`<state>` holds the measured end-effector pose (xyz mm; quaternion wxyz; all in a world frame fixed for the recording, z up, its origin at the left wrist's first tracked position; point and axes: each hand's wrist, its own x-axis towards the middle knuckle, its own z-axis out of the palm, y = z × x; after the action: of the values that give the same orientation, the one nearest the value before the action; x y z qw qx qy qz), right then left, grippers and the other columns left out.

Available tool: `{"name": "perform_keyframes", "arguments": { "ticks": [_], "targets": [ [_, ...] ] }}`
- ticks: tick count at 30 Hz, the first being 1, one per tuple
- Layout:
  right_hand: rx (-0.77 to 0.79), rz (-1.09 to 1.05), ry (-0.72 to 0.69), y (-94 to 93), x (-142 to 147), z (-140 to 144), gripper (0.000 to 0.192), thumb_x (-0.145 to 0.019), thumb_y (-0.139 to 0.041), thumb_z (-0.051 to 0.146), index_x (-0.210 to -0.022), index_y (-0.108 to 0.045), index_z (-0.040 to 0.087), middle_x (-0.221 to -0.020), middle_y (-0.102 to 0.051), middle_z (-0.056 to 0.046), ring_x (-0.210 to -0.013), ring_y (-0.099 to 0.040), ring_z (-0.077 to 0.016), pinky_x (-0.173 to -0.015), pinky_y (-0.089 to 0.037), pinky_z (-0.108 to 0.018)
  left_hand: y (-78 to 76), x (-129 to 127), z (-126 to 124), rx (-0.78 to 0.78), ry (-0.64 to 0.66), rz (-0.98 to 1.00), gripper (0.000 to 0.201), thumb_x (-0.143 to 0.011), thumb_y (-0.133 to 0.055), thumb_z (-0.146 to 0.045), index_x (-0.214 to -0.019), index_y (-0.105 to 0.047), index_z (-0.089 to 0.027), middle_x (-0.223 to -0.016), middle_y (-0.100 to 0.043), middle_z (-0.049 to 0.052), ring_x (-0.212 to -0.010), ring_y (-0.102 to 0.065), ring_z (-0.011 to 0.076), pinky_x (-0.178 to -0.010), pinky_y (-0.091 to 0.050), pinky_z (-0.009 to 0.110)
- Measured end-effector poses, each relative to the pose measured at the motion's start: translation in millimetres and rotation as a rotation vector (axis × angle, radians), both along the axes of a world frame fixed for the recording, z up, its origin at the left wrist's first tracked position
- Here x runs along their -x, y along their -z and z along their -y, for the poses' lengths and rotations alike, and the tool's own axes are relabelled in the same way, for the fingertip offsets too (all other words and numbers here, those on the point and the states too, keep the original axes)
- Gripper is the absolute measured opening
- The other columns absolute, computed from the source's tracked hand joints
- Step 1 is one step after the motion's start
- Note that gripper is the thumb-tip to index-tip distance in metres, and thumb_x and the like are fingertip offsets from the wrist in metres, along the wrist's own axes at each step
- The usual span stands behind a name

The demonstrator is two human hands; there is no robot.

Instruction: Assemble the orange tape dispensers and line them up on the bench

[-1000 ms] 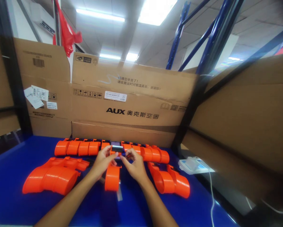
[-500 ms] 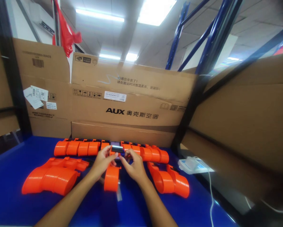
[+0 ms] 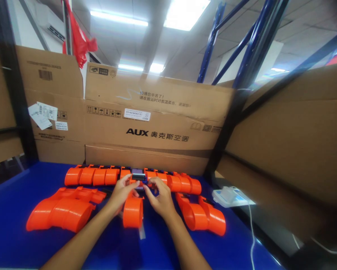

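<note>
L hand & R hand are holding a small orange/black part at its sides, fingers pinched in, above the mid tabletop, before an orange cuff row. It's prob. feeling light, stiff & a bit slick, so side edges are offering best grip, thin bits needing care

A workshop, perhaps within a warehouse, was suggested by the scene. Matching orange parts were laid out in rows on a blue-topped table. Behind the table, a large printed cardboard panel was set up as a wall, and at the table's sides dark metal posts were placed. Above the table, blue rack uprights and ceiling lamps were seen.
</note>
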<state>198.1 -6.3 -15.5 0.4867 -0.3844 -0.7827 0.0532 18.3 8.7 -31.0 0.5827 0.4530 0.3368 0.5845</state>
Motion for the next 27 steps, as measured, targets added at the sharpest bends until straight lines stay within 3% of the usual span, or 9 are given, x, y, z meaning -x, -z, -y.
{"name": "perform_keyframes", "arguments": {
  "ticks": [10,18,27],
  "targets": [
    [-0.094,-0.004,0.027,1.5,0.8,0.4,0.011,-0.092,-0.057,0.030,-0.092,-0.065,0.021,-0.088,-0.069,-0.007,-0.073,-0.062,-0.0188,-0.063,-0.048,-0.029,-7.1,-1.3,6.5,0.042,0.010,0.032,0.056,-0.067,-0.083,-0.040,-0.112,-0.062,-0.013,-0.059,-0.064,0.000,-0.044,-0.060,0.0133,-0.049,-0.048,0.023],
    [-0.189,0.014,0.043,8.8,2.1,-3.3,0.005,-0.092,-0.058,0.024,-0.094,-0.062,0.022,-0.085,-0.069,-0.005,-0.069,-0.063,-0.0172,-0.061,-0.050,-0.028,2.1,-1.5,-0.5,0.007,-0.058,0.027,0.060,-0.061,-0.087,-0.034,-0.112,-0.062,-0.016,-0.090,-0.072,0.007,-0.046,-0.063,0.0121,-0.051,-0.051,0.025],
    [-0.178,0.197,0.034,1.2,1.8,1.0,0.010,-0.096,-0.050,0.021,-0.091,-0.058,0.022,-0.089,-0.066,-0.008,-0.083,-0.064,-0.0210,-0.074,-0.049,-0.032,7.6,-1.6,-2.1,-0.021,-0.091,-0.009,0.059,-0.063,-0.086,-0.032,-0.114,-0.061,-0.017,-0.088,-0.072,0.005,-0.047,-0.063,0.0117,-0.052,-0.052,0.025]
  ]
}}
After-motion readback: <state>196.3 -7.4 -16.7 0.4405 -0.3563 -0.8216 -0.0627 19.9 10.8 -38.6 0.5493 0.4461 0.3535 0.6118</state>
